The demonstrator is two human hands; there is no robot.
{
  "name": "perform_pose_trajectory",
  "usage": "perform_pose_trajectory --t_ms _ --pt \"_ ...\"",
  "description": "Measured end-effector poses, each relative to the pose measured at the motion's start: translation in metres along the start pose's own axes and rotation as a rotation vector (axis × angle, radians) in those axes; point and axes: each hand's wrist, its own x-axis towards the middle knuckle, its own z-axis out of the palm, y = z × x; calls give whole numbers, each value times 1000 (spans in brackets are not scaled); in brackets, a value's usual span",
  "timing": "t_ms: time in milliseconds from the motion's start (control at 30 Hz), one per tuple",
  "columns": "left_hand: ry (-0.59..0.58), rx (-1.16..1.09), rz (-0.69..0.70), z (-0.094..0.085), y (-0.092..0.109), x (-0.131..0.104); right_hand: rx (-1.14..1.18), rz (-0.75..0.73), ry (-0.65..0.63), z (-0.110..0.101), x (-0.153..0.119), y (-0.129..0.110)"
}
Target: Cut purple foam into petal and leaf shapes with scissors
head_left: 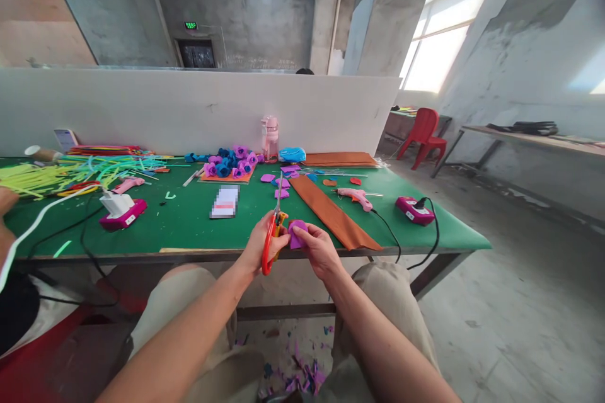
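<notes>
Near the table's front edge, my left hand (259, 244) is closed around scissors (267, 245) with red handles, their blades pointing up and away from me. A yellow-orange part shows beside the handles; I cannot tell what it is. My right hand (321, 250) pinches a purple petal-shaped piece (298, 234) between thumb and fingers, just right of the scissors. Several loose purple petals (282, 193) lie on the table beyond the blades. A long strip of brown paper or cloth (331, 211) stretches diagonally to the right of my hands.
A pink glue gun (357, 197) and a power strip (414, 210) with cords lie right. Purple and blue flowers (230, 162) are heaped at the back by a pink bottle (270, 138). Another person's hand (6, 201) shows far left. Scraps (305, 378) litter the floor.
</notes>
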Motion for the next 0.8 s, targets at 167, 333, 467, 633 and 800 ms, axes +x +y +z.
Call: perform_pose_trajectory --t_ms 167,333,467,633,800 --pt "-37 273 98 -15 8 -5 18 -53 61 -9 6 -11" --pt "-196 783 233 -29 13 -20 47 -146 135 -21 6 -31" --pt "-301 992 221 -24 10 -30 74 -185 139 -23 0 -36" --pt "-347 1220 183 -14 12 -33 72 -185 92 -21 -4 -36" --pt "-354 1284 166 -7 18 -32 86 -174 52 -21 -5 -33"
